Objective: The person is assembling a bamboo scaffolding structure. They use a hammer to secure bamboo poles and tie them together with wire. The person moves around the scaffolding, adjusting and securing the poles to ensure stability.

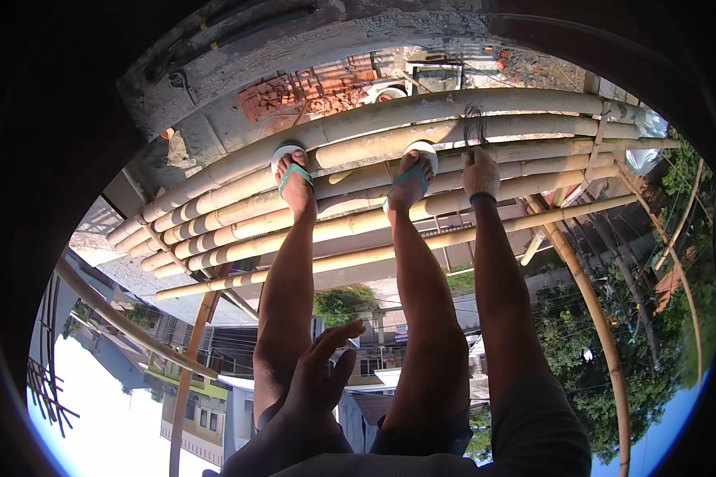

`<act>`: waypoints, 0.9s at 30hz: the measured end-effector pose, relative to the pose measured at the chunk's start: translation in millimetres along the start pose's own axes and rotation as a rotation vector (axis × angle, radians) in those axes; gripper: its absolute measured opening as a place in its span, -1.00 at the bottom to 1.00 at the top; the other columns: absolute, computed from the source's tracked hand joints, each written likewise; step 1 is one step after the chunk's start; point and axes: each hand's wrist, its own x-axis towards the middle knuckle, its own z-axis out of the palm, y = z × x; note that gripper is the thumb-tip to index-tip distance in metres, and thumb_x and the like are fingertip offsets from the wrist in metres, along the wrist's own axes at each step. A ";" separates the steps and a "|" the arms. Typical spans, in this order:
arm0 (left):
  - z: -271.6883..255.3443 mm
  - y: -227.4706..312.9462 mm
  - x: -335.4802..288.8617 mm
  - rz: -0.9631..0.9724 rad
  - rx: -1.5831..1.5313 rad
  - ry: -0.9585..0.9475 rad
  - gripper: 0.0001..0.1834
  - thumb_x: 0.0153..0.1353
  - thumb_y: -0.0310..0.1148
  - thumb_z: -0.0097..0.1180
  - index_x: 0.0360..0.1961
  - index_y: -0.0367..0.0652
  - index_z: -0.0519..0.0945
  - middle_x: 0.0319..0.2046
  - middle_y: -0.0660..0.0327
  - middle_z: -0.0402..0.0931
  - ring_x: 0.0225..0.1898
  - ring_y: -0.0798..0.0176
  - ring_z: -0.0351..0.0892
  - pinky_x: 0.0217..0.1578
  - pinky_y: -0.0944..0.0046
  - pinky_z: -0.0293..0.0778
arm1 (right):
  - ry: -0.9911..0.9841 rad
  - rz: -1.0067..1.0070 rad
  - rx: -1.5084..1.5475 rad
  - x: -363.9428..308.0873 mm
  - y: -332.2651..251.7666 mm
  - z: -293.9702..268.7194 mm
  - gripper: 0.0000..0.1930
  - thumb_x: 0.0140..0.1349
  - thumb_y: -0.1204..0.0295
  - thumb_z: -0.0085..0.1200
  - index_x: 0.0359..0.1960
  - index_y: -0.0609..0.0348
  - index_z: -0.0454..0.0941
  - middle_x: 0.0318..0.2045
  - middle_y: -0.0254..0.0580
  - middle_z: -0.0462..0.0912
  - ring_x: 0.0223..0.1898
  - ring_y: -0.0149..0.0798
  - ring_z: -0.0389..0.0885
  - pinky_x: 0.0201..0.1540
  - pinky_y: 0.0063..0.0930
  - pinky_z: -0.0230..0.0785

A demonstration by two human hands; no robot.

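Note:
My right hand (pixel 482 175), in a pale work glove, is closed on a bundle of thin dark wires (pixel 475 126). The wires fan out past the fist, over the bamboo poles (pixel 525 126). My left hand (pixel 326 370) hangs bare in front of my left leg, well short of the poles. Its thumb and fingers are apart, and nothing shows between them. Both my feet, in flip-flops (pixel 412 173) with teal straps, stand on the bamboo platform, to the left of the gloved hand.
Gaps run between the poles, with ground far below. Upright bamboo (pixel 585 286) rises at the right, and a wooden post (pixel 189 381) at the left. Beyond the far edge lie stacked red bricks (pixel 294 91) and a concrete ledge (pixel 239 60). A white plastic bag (pixel 648 147) sits at the platform's right end.

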 end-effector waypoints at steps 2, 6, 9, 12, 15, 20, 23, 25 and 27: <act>5.2 -4.4 11.4 -0.013 -0.080 0.039 -0.59 0.39 -0.51 0.09 0.25 -0.19 0.53 0.10 0.02 0.62 0.20 0.10 0.61 0.17 0.11 0.54 | 0.011 -0.149 0.255 -35.3 -30.4 -61.3 -0.82 0.33 0.35 0.21 -0.30 0.18 0.51 -0.34 0.07 0.65 -0.21 0.20 0.63 -0.13 0.05 0.45; 7.2 6.4 24.7 0.083 0.004 0.120 -0.61 0.37 -0.37 0.25 0.18 -0.22 0.56 0.10 0.03 0.60 0.14 0.10 0.64 0.15 0.15 0.56 | -0.258 -0.209 0.487 -106.4 -117.5 -207.7 -0.84 0.28 0.41 0.26 -0.25 0.18 0.54 -0.31 -0.01 0.65 -0.19 0.14 0.62 -0.14 -0.04 0.45; 1.6 46.5 12.5 0.266 0.055 0.091 -0.48 0.27 -0.24 0.40 0.17 -0.21 0.54 0.14 0.03 0.54 0.22 0.04 0.54 0.19 0.11 0.49 | -0.264 -0.446 0.457 -146.0 -195.4 -309.2 -0.84 0.27 0.37 0.27 -0.26 0.14 0.56 -0.34 -0.04 0.61 -0.20 0.11 0.61 -0.10 -0.05 0.46; -2.0 109.5 -23.3 0.512 -0.034 0.152 -0.46 0.26 -0.23 0.41 0.19 -0.21 0.54 0.15 0.01 0.53 0.21 0.05 0.54 0.15 0.10 0.49 | -0.222 -0.694 0.459 -180.6 -262.2 -394.7 -0.81 0.29 0.31 0.22 -0.17 0.12 0.64 -0.26 -0.07 0.66 -0.16 0.09 0.61 -0.03 -0.05 0.47; -23.0 172.8 -68.1 0.498 -0.274 0.190 -0.71 0.46 -0.40 0.17 0.13 -0.27 0.57 -0.09 0.12 0.66 -0.02 0.29 0.65 0.00 0.29 0.55 | -0.202 -0.721 0.315 -204.4 -304.2 -468.7 -0.76 0.30 0.27 0.21 -0.10 0.11 0.66 -0.16 -0.07 0.69 -0.11 0.07 0.65 0.00 -0.04 0.48; -50.8 246.1 -162.9 0.709 -0.397 0.244 -0.76 0.53 -0.35 0.07 -0.06 -0.32 0.67 -0.17 0.19 0.73 -0.09 0.31 0.67 0.06 0.26 0.53 | -0.214 -0.774 0.659 -251.7 -326.9 -581.9 -0.67 0.33 0.26 0.23 0.04 0.15 0.62 -0.09 0.03 0.71 -0.06 0.08 0.70 0.03 -0.14 0.56; -58.3 279.9 -209.4 0.778 -0.418 0.271 -0.76 0.56 -0.31 0.03 -0.11 -0.31 0.59 -0.22 0.13 0.71 -0.10 0.27 0.68 0.07 0.21 0.54 | 0.004 -0.655 0.739 -286.6 -320.0 -644.0 -0.69 0.33 0.30 0.23 0.01 0.19 0.63 -0.12 0.02 0.72 -0.10 -0.01 0.74 -0.01 -0.23 0.56; -57.2 297.2 -230.3 0.824 -0.444 0.237 -0.80 0.55 -0.33 0.05 -0.10 -0.28 0.53 -0.27 0.14 0.67 -0.13 0.26 0.68 0.06 0.20 0.55 | 0.048 -0.627 0.726 -310.4 -311.3 -679.1 -0.72 0.34 0.33 0.22 0.00 0.22 0.64 -0.12 0.01 0.73 -0.12 -0.05 0.74 -0.02 -0.25 0.56; -51.2 309.9 -244.6 0.890 -0.460 0.175 -0.83 0.53 -0.35 0.08 -0.08 -0.25 0.48 -0.30 0.18 0.62 -0.18 0.29 0.66 0.00 0.22 0.55 | 0.059 -0.597 0.802 -337.2 -307.3 -704.7 -0.73 0.35 0.35 0.21 -0.01 0.24 0.65 -0.12 0.00 0.73 -0.13 -0.09 0.75 -0.03 -0.27 0.56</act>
